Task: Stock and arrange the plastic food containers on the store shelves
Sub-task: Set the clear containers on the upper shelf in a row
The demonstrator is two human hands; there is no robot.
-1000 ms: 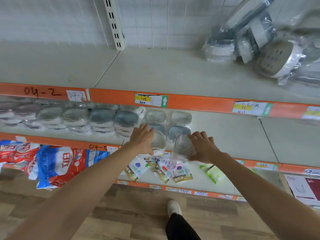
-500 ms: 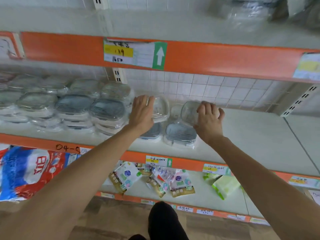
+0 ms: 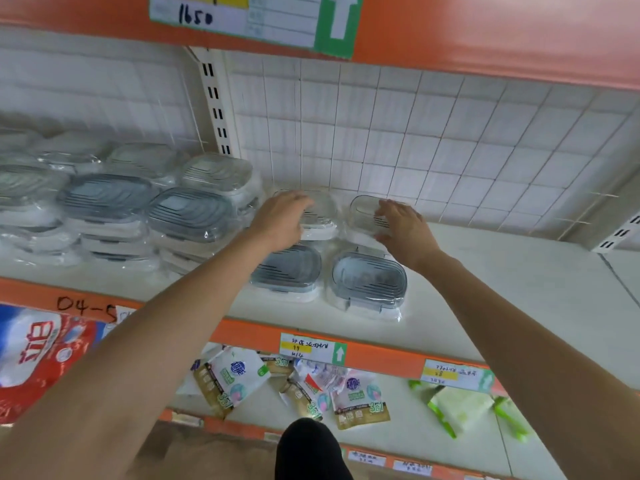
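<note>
- I am facing a store shelf with a white grid back panel and an orange price rail.
- My left hand lies with relaxed, slightly spread fingers on top of a clear container at the back.
- My right hand curls round a tilted clear container just beside it, behind two grey-lidded ones.
- I judge the tilted one needs setting flat, level with its neighbour, while the left steadies.
- Wrapped stacks fill the left; I keep rows aligned.
</note>
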